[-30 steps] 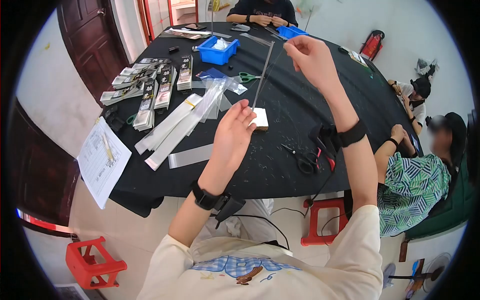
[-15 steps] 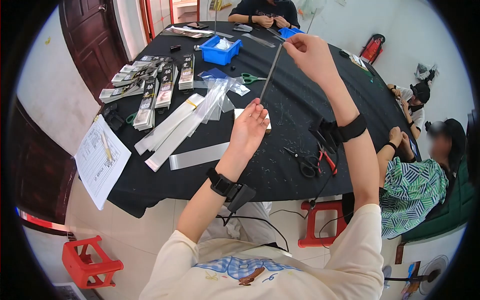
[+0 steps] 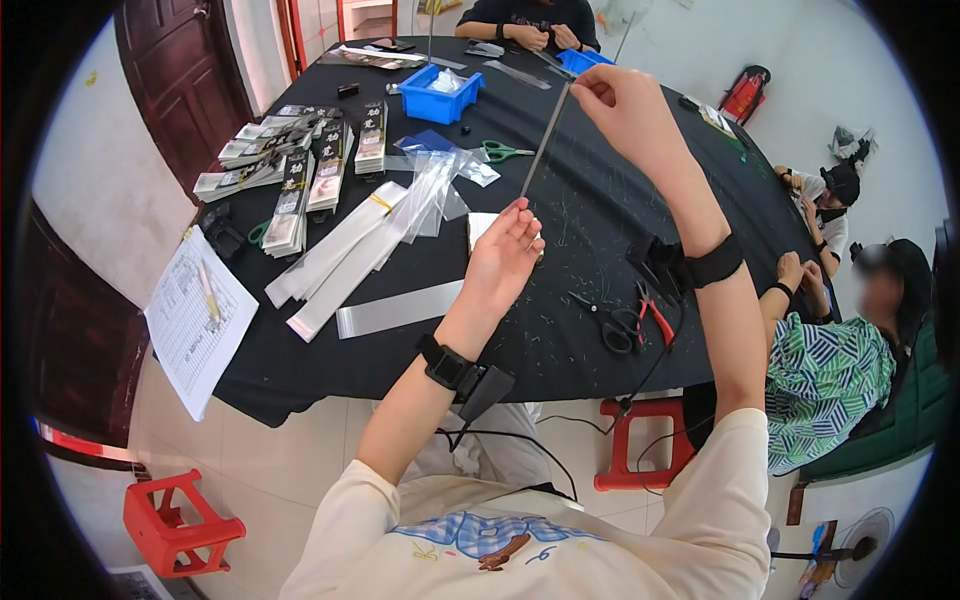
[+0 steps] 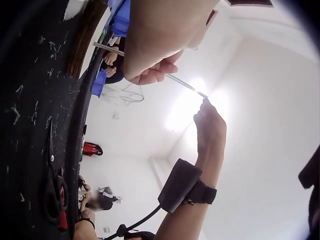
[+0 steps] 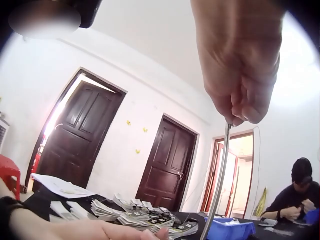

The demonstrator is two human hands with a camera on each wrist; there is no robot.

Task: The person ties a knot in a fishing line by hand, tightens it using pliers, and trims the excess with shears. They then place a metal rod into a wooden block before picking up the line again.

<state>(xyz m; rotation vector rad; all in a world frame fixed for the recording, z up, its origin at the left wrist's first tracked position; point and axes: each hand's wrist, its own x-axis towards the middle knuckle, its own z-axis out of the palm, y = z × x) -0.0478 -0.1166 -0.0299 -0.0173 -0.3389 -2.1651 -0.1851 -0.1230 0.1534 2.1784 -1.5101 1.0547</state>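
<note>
A thin metal rod point(image 3: 546, 142) slants up over the table between both hands. My right hand point(image 3: 628, 112) is raised and pinches the rod's upper end with its fingertips. Lower down, my left hand point(image 3: 502, 262) has its thumb and fingers curled at the rod. In the left wrist view the rod point(image 4: 186, 84) runs behind the left fingers point(image 4: 150, 76), and its lower end comes out near a wooden block. That white-topped block point(image 3: 480, 226) sits on the black tablecloth, partly hidden by the left hand. Whether a thread is also held, I cannot tell.
Black scissors point(image 3: 615, 328) and red-handled pliers point(image 3: 655, 318) lie right, among thread scraps. To the left are clear plastic sleeves point(image 3: 345, 262), printed packet stacks point(image 3: 290, 200) and a paper sheet point(image 3: 200, 325). A blue bin point(image 3: 440, 97) stands farther back. Other people sit around the table.
The left hand has moved right and slightly up to the rod's lower part. The right fingertips, apart from the rod a second ago, now meet its top, which has shifted right.
</note>
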